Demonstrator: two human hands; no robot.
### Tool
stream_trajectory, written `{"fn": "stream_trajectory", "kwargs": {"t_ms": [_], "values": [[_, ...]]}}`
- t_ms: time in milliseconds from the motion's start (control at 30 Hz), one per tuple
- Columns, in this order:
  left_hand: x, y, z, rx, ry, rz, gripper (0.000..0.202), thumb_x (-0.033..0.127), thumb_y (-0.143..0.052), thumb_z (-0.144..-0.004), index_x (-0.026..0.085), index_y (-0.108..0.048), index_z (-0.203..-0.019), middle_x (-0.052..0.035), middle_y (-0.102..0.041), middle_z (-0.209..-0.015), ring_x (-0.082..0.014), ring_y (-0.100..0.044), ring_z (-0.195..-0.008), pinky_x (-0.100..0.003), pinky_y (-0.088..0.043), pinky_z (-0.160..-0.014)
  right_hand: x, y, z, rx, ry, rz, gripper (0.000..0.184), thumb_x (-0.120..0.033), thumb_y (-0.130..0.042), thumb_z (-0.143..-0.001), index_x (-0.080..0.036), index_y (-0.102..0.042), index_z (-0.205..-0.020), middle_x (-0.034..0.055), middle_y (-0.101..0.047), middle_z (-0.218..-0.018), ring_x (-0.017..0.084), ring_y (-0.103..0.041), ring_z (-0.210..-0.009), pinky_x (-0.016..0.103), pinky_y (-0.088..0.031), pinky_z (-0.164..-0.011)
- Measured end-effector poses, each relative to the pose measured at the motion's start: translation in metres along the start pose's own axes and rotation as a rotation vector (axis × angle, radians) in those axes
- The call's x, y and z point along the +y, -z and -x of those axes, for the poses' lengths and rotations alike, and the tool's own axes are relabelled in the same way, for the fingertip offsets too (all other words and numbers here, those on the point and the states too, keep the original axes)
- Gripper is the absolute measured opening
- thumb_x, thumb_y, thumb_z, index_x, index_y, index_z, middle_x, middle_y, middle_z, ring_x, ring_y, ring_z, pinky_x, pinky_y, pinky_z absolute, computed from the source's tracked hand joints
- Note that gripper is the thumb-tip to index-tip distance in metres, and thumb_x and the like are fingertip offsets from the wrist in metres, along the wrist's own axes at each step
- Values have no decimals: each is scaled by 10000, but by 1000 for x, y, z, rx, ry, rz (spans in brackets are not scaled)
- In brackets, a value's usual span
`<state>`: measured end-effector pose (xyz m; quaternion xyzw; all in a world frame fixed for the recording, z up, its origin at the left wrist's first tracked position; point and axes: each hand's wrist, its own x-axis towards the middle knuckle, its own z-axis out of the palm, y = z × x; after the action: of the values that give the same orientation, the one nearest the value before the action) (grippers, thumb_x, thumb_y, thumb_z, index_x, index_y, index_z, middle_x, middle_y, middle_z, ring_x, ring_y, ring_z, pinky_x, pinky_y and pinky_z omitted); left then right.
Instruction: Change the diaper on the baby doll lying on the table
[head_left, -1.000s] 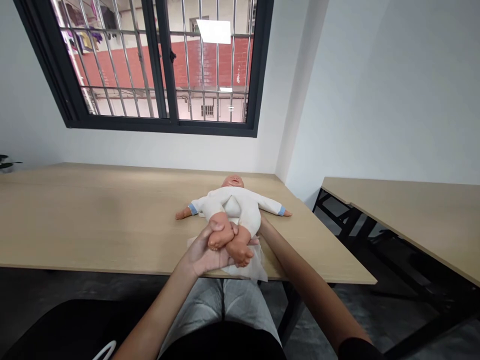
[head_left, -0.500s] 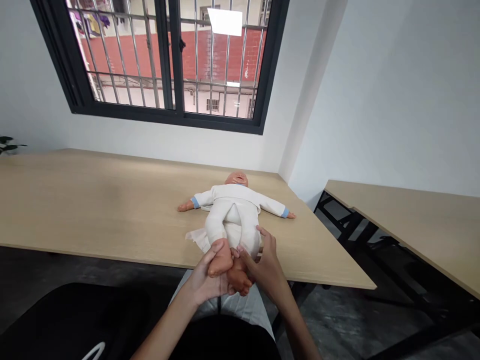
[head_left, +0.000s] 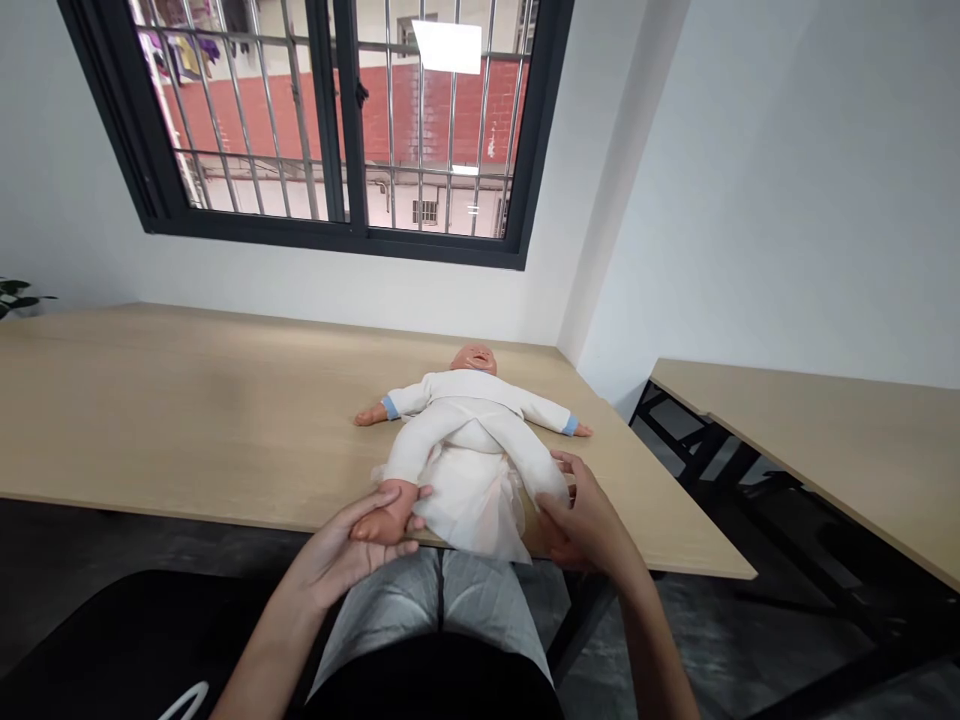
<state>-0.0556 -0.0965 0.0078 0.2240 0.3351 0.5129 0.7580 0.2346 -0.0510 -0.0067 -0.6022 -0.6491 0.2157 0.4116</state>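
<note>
A baby doll (head_left: 470, 385) in a white top with blue cuffs lies on its back, head toward the wall, arms spread. Its white-covered legs are parted. My left hand (head_left: 360, 545) is closed round the ankle of the doll's leg on the left, thumb on top, with the bare foot (head_left: 381, 525) over the table edge. My right hand (head_left: 581, 510) grips the lower part of the other leg (head_left: 544, 465) and hides most of that foot. Between the legs, a thin whitish cloth (head_left: 472, 500) is spread, hanging past the front edge.
The light wooden table (head_left: 225, 420) runs left along the wall, under a barred window (head_left: 345, 230). A second table (head_left: 825, 430) stands to the right across a gap. At lower left is a black chair (head_left: 150, 640). A plant (head_left: 19, 295) shows at far left.
My hands have moved apart, spreading the doll's legs outward to the left and right. More of the whitish cloth between them now shows.
</note>
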Motion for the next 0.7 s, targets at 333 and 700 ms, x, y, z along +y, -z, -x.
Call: {"fn": "stream_trajectory", "kwargs": {"t_ms": [333, 700], "values": [[22, -1, 0, -46, -150, -273, 778, 65, -633, -776, 255, -256, -1429, -73, -658, -970, -215, -688, -716, -303, -547, -499, -64, -109, 42, -105, 473, 353, 604, -371, -543, -853, -47, -458, -1356, 207, -428, -1420, 343, -352, -1343, 507, -265, -1126], [37, 3, -8, -18, -156, -328, 753, 77, -697, -702, 192, -371, -1371, -32, -669, -849, -171, -672, -600, -268, -545, -453, -43, -117, 22, -417, 512, 512, 403, -235, -334, -988, -210, -472, -1366, 51, -459, -1428, 259, -345, -1366, 513, -263, -1123]]}}
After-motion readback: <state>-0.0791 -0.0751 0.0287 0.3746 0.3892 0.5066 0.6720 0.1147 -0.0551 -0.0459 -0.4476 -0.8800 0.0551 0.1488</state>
